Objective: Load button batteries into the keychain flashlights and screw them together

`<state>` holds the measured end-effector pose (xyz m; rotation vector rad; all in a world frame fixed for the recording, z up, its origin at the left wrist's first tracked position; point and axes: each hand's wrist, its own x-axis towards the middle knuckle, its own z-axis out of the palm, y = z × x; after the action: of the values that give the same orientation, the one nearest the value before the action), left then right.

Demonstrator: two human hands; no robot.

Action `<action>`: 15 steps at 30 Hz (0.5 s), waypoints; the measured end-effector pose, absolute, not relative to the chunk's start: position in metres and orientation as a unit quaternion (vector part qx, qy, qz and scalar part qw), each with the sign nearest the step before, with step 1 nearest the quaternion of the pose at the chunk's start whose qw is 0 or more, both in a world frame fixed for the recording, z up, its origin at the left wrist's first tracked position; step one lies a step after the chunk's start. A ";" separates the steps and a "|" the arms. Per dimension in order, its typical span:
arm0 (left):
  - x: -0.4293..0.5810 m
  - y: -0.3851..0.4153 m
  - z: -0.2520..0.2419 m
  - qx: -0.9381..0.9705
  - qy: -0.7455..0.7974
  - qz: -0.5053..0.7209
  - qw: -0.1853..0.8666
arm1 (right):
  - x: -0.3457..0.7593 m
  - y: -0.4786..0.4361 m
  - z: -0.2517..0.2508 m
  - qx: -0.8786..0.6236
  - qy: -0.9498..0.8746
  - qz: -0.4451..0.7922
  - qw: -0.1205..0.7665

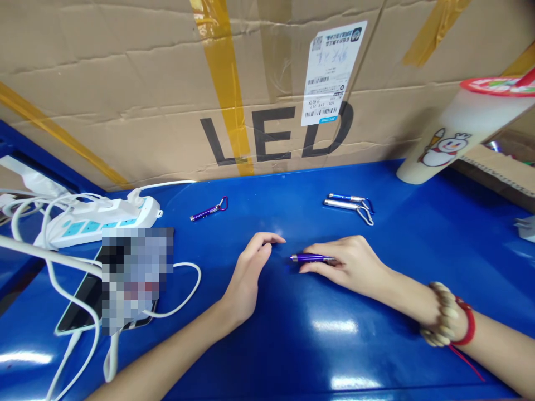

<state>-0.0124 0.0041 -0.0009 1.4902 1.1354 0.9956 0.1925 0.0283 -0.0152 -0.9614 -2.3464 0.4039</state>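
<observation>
My right hand point(355, 262) pinches a purple keychain flashlight point(309, 258) between thumb and fingers, its tip pointing left with a small glow. Most of the flashlight's rear end is hidden in the grip. To its left, my left hand point(253, 273) rests on its edge with the fingers loosely stretched, holding nothing. Another purple keychain flashlight point(204, 214) with a carabiner clip lies beyond my left hand. Farther back on the right, a blue keychain flashlight point(345, 197) and a silver keychain flashlight point(340, 205) lie side by side, clips to the right.
A large cardboard box point(159, 128) stands along the back of the blue table point(267, 356). On the left are a white power strip point(146, 214), tangled white cables point(52, 278) and a dark-screened device point(79, 312), partly blurred out. A tall drink cup point(443, 139) stands at back right.
</observation>
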 end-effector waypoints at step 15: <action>-0.013 0.004 -0.003 0.608 0.468 0.408 0.496 | 0.192 0.030 -0.015 -0.354 -0.885 0.152 0.262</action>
<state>-0.0131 0.0044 -0.0026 1.4721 1.1342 0.9877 0.1919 0.0302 -0.0149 -0.9583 -2.3939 0.4106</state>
